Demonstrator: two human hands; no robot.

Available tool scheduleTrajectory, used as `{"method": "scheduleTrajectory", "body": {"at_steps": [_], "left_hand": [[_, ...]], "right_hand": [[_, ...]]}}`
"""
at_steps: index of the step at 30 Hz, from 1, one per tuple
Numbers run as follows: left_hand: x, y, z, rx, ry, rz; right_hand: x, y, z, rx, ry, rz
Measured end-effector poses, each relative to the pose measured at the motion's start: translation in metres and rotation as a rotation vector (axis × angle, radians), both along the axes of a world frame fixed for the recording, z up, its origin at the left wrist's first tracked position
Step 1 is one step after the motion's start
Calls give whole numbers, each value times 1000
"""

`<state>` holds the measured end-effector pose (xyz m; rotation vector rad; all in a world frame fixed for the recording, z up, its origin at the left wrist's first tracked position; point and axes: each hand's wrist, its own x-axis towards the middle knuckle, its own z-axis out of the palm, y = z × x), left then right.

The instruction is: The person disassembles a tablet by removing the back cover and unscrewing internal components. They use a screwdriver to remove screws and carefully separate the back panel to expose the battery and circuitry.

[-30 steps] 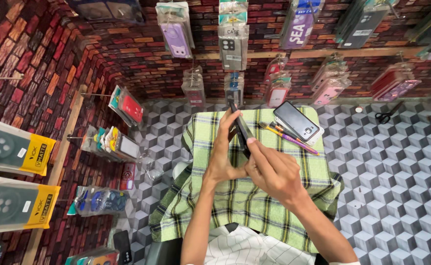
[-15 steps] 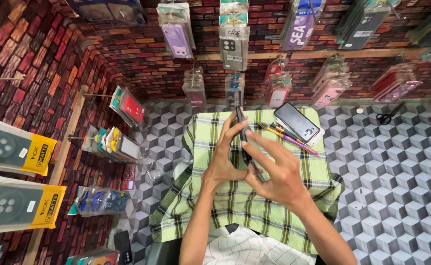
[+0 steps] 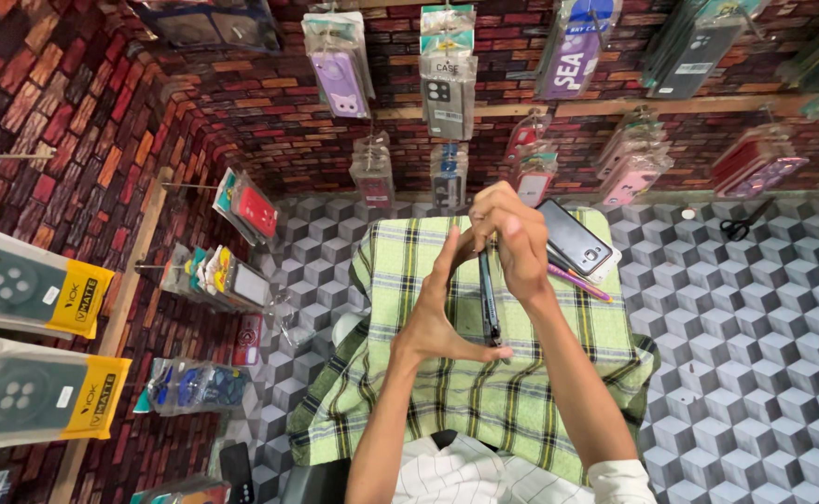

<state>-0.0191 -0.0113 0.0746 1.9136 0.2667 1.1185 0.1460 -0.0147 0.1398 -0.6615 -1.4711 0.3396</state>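
Holding a dark phone (image 3: pixel 490 297) edge-on above the green checked cloth (image 3: pixel 409 280), the left hand (image 3: pixel 437 322) cups it from below, thumb under its lower end. The right hand (image 3: pixel 514 238) pinches its top edge. Right of the phone, a second phone (image 3: pixel 576 237) lies on the cloth beside a purple pen (image 3: pixel 579 283).

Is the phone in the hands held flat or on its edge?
On its edge: the phone shows only a thin dark side between the left hand and right hand.
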Motion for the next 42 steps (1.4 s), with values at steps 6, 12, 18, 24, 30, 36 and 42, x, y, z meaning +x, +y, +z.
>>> {"method": "scheduleTrajectory", "body": {"at_steps": [6, 12, 18, 24, 30, 36, 42], "left_hand": [[4, -1, 0, -6, 60, -4], [7, -2, 1, -23, 82, -13], [9, -3, 2, 1, 69, -25], [10, -2, 3, 1, 85, -27], [10, -4, 5, 12, 64, -34], [9, -4, 7, -7, 67, -41], [9, -3, 8, -24, 86, -62]], "right_hand": [[-2, 3, 9, -101, 26, -28], [-1, 2, 11, -143, 126, -51], [1, 2, 8, -153, 169, -31], [1, 2, 8, -157, 194, -30], [-1, 0, 10, -170, 143, -126], [2, 2, 8, -167, 109, -116], [5, 2, 4, -113, 175, -100]]}}
